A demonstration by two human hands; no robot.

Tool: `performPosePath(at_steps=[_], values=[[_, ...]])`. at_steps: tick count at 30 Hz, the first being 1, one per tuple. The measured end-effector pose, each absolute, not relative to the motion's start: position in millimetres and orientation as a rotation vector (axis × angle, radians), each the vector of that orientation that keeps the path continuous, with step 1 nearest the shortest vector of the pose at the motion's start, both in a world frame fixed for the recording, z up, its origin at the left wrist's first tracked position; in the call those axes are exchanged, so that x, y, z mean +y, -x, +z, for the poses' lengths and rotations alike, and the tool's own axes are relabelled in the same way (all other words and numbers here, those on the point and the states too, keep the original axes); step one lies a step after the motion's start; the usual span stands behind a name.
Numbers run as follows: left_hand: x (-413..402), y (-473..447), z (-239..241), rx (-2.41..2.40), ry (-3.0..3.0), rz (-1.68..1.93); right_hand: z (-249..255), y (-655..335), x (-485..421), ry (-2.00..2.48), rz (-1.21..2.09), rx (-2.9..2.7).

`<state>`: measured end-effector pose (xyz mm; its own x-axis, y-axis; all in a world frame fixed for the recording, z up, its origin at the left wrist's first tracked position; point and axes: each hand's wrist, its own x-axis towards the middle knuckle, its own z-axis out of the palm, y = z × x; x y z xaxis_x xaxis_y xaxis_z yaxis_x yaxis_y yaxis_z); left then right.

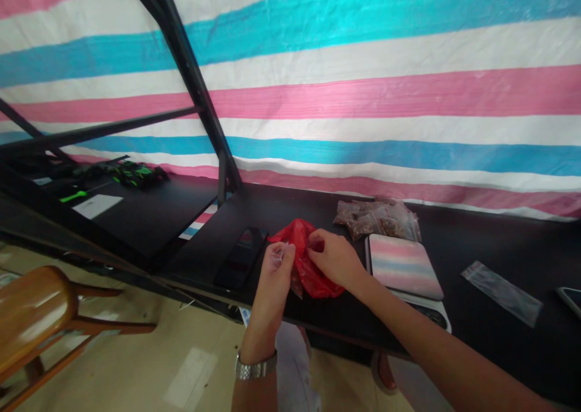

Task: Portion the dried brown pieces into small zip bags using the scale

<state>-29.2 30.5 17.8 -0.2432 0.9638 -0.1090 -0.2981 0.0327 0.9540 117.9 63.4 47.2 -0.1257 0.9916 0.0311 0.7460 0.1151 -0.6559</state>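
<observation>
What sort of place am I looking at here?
Likely a makeshift packing bench: a striped tarp as backdrop, small filled clear bags beside a flat scale on a black table, both hands working a red plastic bag.

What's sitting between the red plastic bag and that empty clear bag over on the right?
A small scale, its shiny top mirroring the stripes, lies between the red bag and the clear bag, in the head view.

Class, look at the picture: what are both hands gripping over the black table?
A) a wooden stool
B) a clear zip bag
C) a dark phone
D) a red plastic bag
D: the left hand and right hand both pinch the crumpled red plastic bag; the phone lies untouched beside them.
</observation>
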Motion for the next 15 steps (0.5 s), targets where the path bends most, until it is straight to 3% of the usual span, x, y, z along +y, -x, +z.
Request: performPosePath(at_steps=[15], values=[[25.1, 30.8, 24.7, 1.017, -0.597, 1.482, 52.5, -141.4, 66.9, 1.691, 0.850, -1.720]])
